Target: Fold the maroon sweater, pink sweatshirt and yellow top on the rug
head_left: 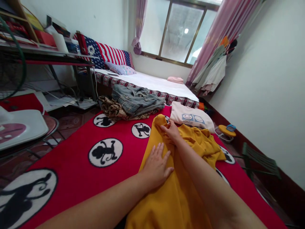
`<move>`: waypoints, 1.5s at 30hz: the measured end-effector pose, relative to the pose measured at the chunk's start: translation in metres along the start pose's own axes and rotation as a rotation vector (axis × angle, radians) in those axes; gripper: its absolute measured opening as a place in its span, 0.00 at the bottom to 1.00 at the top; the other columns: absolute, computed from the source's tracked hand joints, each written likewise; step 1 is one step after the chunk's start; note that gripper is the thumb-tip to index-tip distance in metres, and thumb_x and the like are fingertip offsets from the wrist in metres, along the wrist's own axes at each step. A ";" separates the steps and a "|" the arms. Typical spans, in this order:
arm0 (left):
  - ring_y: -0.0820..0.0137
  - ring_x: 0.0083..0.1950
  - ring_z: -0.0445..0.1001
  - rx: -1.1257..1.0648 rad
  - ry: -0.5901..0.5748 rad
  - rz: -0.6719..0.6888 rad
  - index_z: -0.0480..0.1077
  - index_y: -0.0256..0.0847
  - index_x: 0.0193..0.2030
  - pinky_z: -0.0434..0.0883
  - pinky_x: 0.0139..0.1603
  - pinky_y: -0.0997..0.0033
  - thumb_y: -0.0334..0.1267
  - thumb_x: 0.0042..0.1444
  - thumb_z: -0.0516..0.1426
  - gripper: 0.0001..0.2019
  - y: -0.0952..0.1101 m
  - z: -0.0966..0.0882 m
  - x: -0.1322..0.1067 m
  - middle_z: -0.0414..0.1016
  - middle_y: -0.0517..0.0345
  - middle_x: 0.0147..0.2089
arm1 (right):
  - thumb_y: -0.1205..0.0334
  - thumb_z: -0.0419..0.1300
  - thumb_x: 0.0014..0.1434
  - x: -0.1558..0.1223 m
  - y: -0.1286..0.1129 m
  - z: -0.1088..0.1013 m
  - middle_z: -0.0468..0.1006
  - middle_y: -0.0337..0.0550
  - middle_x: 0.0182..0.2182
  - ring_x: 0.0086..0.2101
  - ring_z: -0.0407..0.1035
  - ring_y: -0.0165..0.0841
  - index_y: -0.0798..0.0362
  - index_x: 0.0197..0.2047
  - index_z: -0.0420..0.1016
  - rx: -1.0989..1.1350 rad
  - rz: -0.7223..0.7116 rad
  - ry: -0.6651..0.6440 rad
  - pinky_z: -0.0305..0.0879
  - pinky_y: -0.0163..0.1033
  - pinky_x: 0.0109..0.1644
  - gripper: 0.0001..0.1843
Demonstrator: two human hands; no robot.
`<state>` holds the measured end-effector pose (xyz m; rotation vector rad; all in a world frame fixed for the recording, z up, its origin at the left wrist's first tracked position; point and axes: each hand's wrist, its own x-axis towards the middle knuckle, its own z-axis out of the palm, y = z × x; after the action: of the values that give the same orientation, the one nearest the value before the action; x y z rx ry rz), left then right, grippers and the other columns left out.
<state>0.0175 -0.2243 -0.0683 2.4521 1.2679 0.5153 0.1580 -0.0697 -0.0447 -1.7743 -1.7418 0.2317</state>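
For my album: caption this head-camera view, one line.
Left hand and right hand press a mustard-yellow garment on a red monkey-print rug near a denim jacket.

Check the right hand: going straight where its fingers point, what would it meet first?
Past the yellow garment it touches, the right hand would probably cross the red blanket, then meet the brown patterned cloth under the denim jacket; depth is unclear.

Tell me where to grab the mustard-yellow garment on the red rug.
Pinch the raised fold at its far end, coming down from above, beside the right hand: the cloth bunches there into a ridge, whereas the part under the left hand lies flat on the red rug.
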 end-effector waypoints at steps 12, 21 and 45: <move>0.49 0.75 0.29 -0.066 0.039 0.034 0.47 0.43 0.73 0.43 0.72 0.44 0.58 0.56 0.55 0.42 -0.001 0.009 0.002 0.29 0.43 0.76 | 0.60 0.54 0.57 0.006 0.029 -0.017 0.80 0.55 0.39 0.41 0.74 0.44 0.55 0.45 0.78 -0.279 0.241 0.132 0.65 0.42 0.45 0.17; 0.49 0.75 0.31 -0.035 0.048 0.067 0.59 0.42 0.68 0.41 0.73 0.45 0.60 0.58 0.52 0.36 -0.003 0.010 0.001 0.32 0.44 0.76 | 0.57 0.55 0.61 0.031 -0.020 -0.011 0.77 0.56 0.46 0.47 0.72 0.45 0.55 0.56 0.68 -0.479 0.003 0.073 0.64 0.44 0.48 0.21; 0.57 0.70 0.55 -0.090 0.401 -0.159 0.64 0.38 0.64 0.56 0.69 0.57 0.40 0.60 0.56 0.25 -0.021 -0.009 0.025 0.56 0.43 0.70 | 0.54 0.57 0.60 -0.035 0.069 -0.077 0.76 0.60 0.48 0.50 0.69 0.48 0.62 0.51 0.73 -0.393 -0.122 0.219 0.63 0.49 0.55 0.21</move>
<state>0.0120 -0.1905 -0.0656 2.2180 1.5361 1.0331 0.2534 -0.1213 -0.0327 -1.8667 -1.8129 -0.3684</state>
